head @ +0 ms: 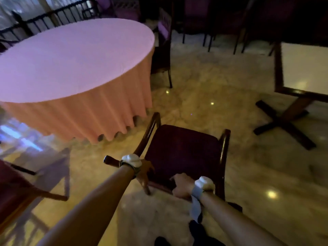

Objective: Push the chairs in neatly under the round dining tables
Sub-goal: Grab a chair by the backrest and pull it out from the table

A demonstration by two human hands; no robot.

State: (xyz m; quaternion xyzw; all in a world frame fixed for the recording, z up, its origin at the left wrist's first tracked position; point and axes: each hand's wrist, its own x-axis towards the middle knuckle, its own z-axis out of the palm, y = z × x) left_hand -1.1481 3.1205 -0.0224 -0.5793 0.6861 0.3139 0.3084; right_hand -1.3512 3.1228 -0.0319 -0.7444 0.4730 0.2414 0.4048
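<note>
Your right hand (181, 186) is low in the frame, fingers curled over the back rail of the chair (182, 150). Your left hand (144, 170) grips the same rail further left (its fingers are blurred, so I cannot tell how they lie). The chair sits at lower middle, near the round table (74, 55) at upper left but not under it.

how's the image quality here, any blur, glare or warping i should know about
Head view: dim, warm light, with small glare spots on the glossy floor; motion blur smears the chair at the left edge and softens the hands on the held chair; wide-angle warping bends the round table; the far background is almost black.
</note>
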